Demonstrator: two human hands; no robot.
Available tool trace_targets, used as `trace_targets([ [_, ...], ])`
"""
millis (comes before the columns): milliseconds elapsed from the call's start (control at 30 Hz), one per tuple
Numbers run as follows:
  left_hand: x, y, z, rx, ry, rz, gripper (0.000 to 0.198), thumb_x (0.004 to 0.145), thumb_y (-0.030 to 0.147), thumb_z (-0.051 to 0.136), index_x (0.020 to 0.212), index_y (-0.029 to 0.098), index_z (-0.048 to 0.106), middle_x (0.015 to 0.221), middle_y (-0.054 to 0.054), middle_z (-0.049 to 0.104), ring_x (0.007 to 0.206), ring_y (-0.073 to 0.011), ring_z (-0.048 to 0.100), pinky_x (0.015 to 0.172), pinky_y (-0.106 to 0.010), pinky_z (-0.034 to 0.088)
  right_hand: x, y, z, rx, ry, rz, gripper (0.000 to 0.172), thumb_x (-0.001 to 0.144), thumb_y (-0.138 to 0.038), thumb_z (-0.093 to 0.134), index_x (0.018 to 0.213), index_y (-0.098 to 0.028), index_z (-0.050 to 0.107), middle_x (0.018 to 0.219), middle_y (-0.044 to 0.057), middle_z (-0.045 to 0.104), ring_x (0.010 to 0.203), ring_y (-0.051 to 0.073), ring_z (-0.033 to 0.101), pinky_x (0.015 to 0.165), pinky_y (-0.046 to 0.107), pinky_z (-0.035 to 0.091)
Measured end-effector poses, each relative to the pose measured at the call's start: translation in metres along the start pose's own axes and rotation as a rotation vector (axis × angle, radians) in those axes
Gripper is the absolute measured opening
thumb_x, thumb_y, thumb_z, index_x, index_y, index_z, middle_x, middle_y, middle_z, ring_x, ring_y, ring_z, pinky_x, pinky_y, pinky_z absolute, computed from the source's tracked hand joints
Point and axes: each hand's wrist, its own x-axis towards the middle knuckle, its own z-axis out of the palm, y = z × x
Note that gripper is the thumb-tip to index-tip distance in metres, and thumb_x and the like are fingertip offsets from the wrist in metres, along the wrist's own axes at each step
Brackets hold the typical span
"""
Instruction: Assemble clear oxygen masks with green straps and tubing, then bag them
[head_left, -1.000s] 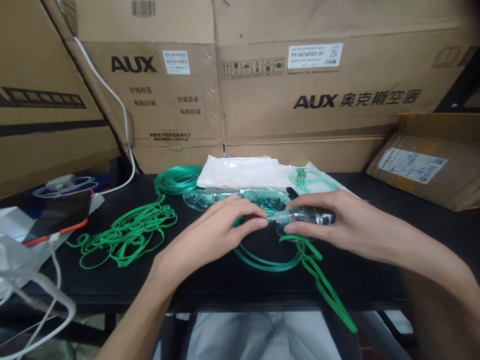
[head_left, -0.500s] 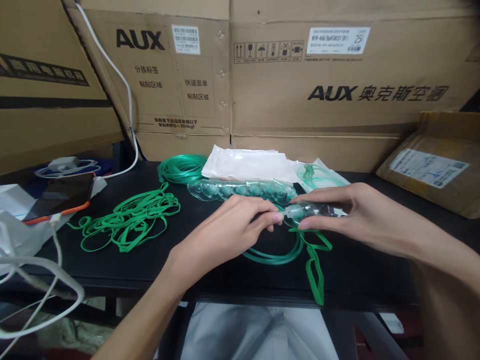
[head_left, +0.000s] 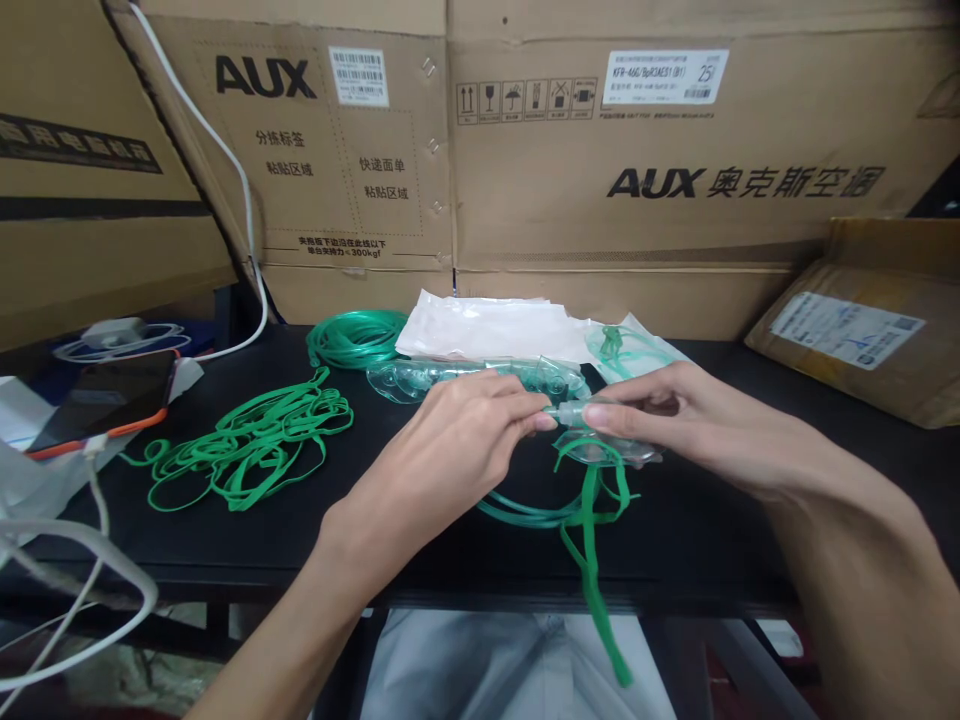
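Note:
My right hand (head_left: 679,410) is closed on a clear oxygen mask (head_left: 619,450) at its pale connector (head_left: 574,413). The mask lies on its side below my fingers, and a green elastic strap (head_left: 592,570) hangs from it past the table's front edge. My left hand (head_left: 480,430) pinches the end of a thin green tube (head_left: 552,411) that meets the connector; how deep it sits cannot be seen. Below my hands, loops of green tubing (head_left: 525,512) rest on the table. Behind my left hand, a row of nested clear masks (head_left: 405,382) is partly hidden.
A heap of green elastic straps (head_left: 251,440) and a coil of green tubing (head_left: 352,338) lie leftward. White packets (head_left: 480,328) and a bagged mask (head_left: 637,350) are behind. A phone (head_left: 112,395) with white cables stands left; a taped carton (head_left: 847,330) sits right.
My right hand has turned the mask and shifted its grip toward the connector. The strap now hangs lower, below the table edge. My left hand keeps its pinch at the tube end.

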Motion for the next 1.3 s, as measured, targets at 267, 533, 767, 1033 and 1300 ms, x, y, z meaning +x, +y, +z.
trace_targets([
  [267,0.0,0.002,0.002,-0.07,-0.034,-0.044,0.025,0.113,0.031,0.054,0.116,0.021,0.078,0.112,-0.003,0.077,0.105,-0.0215,0.07,0.093,-0.035,0.05,-0.006,-0.004,-0.006,0.001,-0.059,0.039,0.034,0.094,-0.056,0.075,0.084,-0.024,0.079,0.067,-0.003,0.058,0.063,0.015,0.055,0.059,0.027,0.044],
  [533,0.0,0.001,0.005,-0.066,-0.081,-0.109,0.027,0.113,0.035,0.056,0.118,0.02,0.078,0.11,-0.004,0.078,0.106,-0.0238,0.071,0.095,-0.037,0.05,-0.006,0.001,-0.006,-0.161,-0.012,0.09,0.043,0.092,-0.064,0.074,0.085,-0.022,0.079,0.065,-0.001,0.065,0.06,0.016,0.05,0.056,0.031,0.038],
  [767,0.003,0.004,0.006,-0.133,0.047,-0.021,0.02,0.11,0.022,0.059,0.112,0.017,0.078,0.101,-0.002,0.077,0.096,-0.0191,0.069,0.089,-0.031,0.049,-0.008,0.002,-0.011,-0.104,-0.029,-0.019,0.03,0.093,-0.055,0.078,0.096,-0.026,0.084,0.07,-0.003,0.058,0.065,0.014,0.045,0.056,0.027,0.034],
  [1033,0.004,0.006,0.007,-0.108,0.037,-0.042,0.022,0.104,0.009,0.058,0.1,0.016,0.079,0.091,-0.002,0.077,0.084,-0.0195,0.068,0.079,-0.032,0.047,-0.007,0.003,-0.006,-0.226,0.153,0.024,0.044,0.08,-0.061,0.087,0.113,-0.033,0.088,0.093,-0.001,0.081,0.075,0.022,0.063,0.064,0.032,0.048],
  [1300,0.006,0.008,-0.003,-0.241,-0.014,-0.16,0.026,0.101,0.011,0.059,0.087,0.021,0.078,0.085,0.001,0.077,0.078,-0.0166,0.068,0.077,-0.029,0.047,-0.005,0.0,0.003,-0.252,0.256,-0.165,0.041,0.082,-0.056,0.089,0.116,-0.034,0.088,0.122,0.001,0.085,0.116,0.036,0.076,0.093,0.039,0.06],
])
